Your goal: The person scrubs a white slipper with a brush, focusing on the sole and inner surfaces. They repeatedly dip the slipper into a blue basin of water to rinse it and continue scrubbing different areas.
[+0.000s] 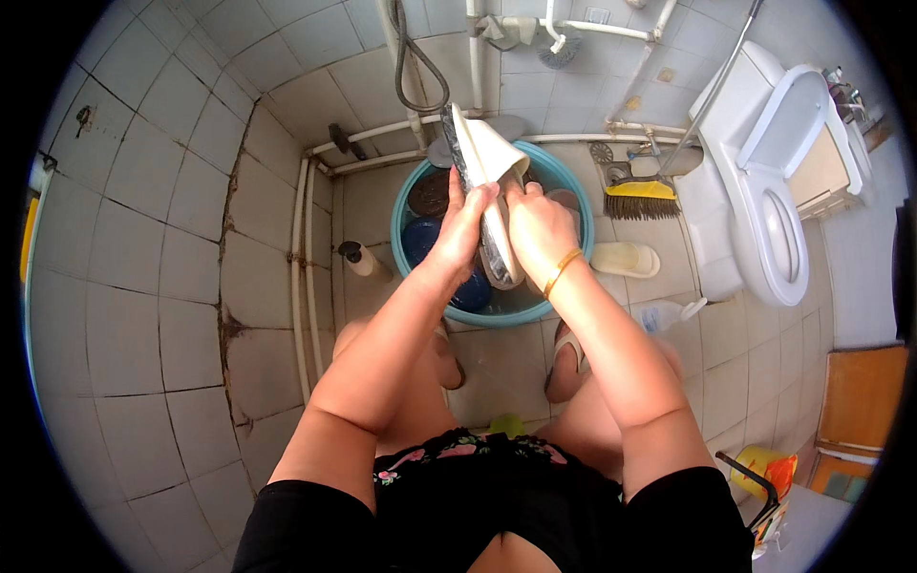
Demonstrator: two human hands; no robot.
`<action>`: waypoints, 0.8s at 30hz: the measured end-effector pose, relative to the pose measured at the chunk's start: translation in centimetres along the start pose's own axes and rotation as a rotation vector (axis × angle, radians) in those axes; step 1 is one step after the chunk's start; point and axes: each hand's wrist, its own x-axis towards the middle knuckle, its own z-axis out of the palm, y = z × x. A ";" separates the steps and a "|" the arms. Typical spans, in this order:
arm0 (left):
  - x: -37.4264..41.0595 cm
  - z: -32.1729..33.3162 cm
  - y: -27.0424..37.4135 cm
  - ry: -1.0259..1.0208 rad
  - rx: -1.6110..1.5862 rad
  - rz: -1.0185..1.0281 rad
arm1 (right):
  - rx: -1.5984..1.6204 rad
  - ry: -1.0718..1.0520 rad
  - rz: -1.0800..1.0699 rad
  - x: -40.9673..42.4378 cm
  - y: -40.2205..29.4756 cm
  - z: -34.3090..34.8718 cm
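Note:
Above a round blue plastic basin (pixel 397 247), a white slipper (pixel 491 154) with a dark-marked sole edge is held tilted on its side. My left hand (pixel 464 222) grips it along the sole. Against the upper and footbed side rests my right hand (pixel 541 218), its fingertips partly hidden by the slipper; whether they hold a tool I cannot tell. Inside the basin lie a dark blue slipper (pixel 469 290), a brown item (pixel 430 193) and other footwear, partly covered by my hands.
A pale slipper (pixel 625 259) and a white spray bottle (pixel 663 315) lie right of the basin; a dark-capped bottle (pixel 362 258) stands left. Beyond are a yellow broom (pixel 640 197), a floor drain (pixel 615 172) and a toilet (pixel 770 243). Pipes (pixel 304 279) run along the left wall.

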 end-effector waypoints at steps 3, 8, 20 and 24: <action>0.4 -0.8 0.3 0.036 0.007 -0.030 | 0.029 0.009 -0.011 -1.0 -0.2 0.7; 1.4 -2.6 -0.3 0.002 -0.101 -0.159 | -0.060 -0.019 -0.026 -1.7 -1.1 0.8; -0.6 0.5 -0.6 0.081 0.131 -0.134 | 0.029 -0.086 0.000 0.1 1.1 0.8; 0.0 -0.8 0.8 0.035 -0.032 -0.253 | 0.065 -0.246 0.032 -0.9 -0.8 -0.7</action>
